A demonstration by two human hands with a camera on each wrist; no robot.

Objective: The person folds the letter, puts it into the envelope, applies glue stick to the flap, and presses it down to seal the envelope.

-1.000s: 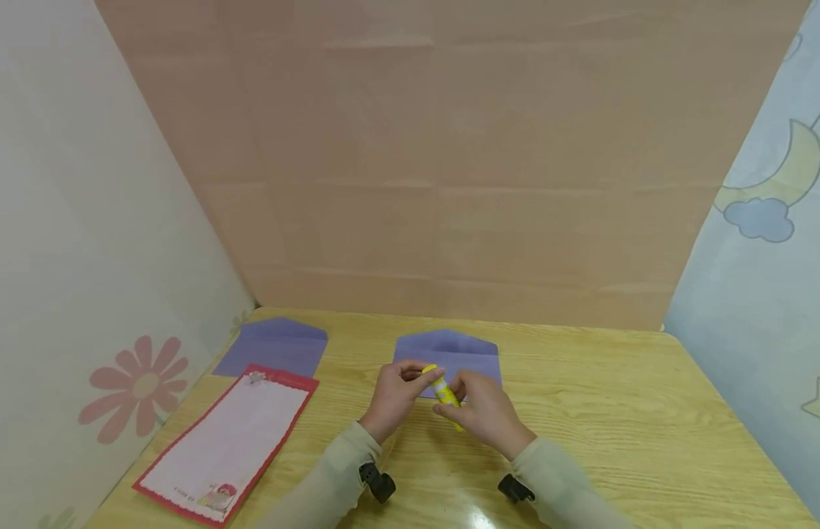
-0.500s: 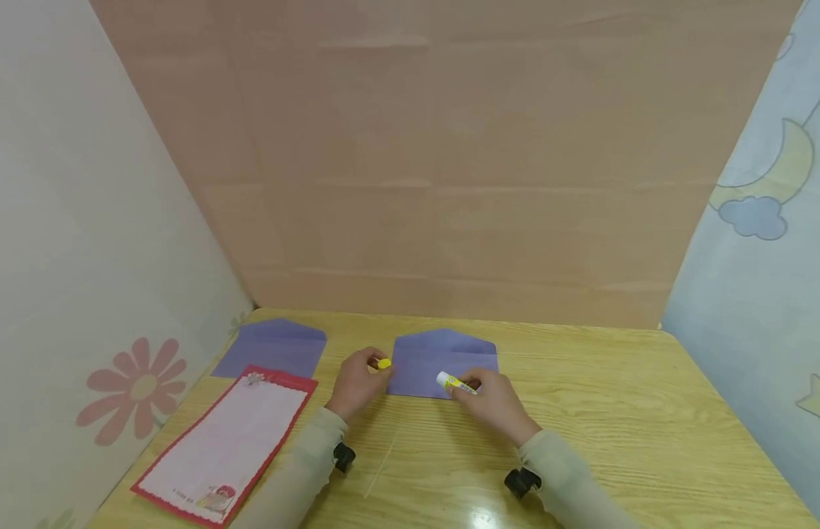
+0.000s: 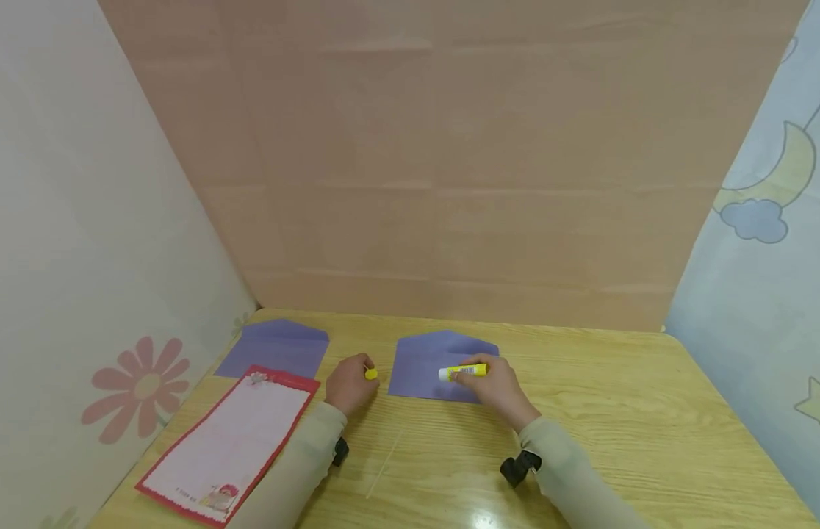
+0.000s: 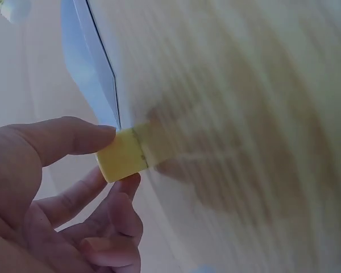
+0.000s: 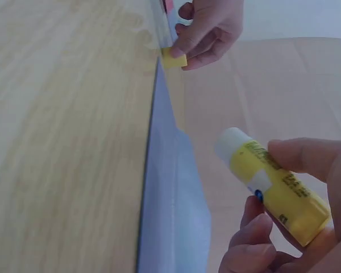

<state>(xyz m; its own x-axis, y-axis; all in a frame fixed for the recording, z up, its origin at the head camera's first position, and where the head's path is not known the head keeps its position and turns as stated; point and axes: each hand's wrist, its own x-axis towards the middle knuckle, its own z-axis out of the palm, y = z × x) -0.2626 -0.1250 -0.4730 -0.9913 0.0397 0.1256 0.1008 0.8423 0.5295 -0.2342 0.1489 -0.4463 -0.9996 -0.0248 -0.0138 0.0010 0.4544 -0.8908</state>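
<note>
My left hand (image 3: 347,387) pinches a yellow glue stick cap (image 4: 122,156) between thumb and fingers, left of the middle envelope. In the left wrist view the cap's end meets the wooden tabletop, where its reflection shows. My right hand (image 3: 507,394) grips the uncapped glue stick (image 5: 278,190), yellow with a white end, thumb on one side and fingers on the other. In the head view the stick lies nearly level over the purple envelope (image 3: 415,367), its white end pointing left. That envelope's flap is spread open toward the back.
A second purple envelope (image 3: 274,351) lies at the back left. In front of it is a red-bordered sheet (image 3: 228,444) with a small cartoon figure. The wooden table (image 3: 635,441) ends at a brown backdrop (image 3: 436,162), with patterned walls on both sides.
The cap has come off the glue stick. My left hand has moved left and down to the table with it; my right hand has turned the stick from steeply slanted to nearly level.
</note>
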